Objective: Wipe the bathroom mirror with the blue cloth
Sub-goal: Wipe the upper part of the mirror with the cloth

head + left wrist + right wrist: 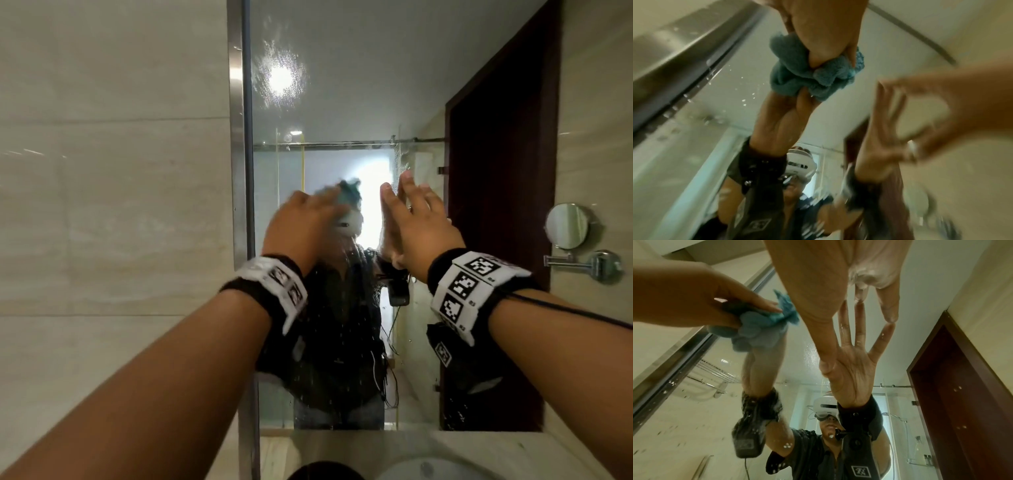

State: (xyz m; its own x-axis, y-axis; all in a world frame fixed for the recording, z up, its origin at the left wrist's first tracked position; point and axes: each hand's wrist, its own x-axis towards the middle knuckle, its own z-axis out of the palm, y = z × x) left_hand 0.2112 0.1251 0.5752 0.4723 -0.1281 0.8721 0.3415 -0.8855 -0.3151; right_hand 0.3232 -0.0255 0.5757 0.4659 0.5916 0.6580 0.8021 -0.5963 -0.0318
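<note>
The bathroom mirror (342, 85) hangs straight ahead, speckled with water drops. My left hand (305, 222) grips a bunched blue cloth (346, 196) and presses it against the glass about mid-height. In the left wrist view the fingers (828, 40) curl into the cloth (797, 76), which meets its own reflection. My right hand (418, 219) is raised just right of the cloth, fingers straight and spread. In the right wrist view its fingertips (890, 318) touch the mirror (807, 353); the left hand (694, 301) and cloth (764, 326) are beside it.
A steel frame strip (239, 171) borders the mirror on the left, with tiled wall beyond. A round swing-arm mirror (567, 226) sticks out from the right wall. A white basin (424, 469) sits below on the counter. A dark door shows in the reflection.
</note>
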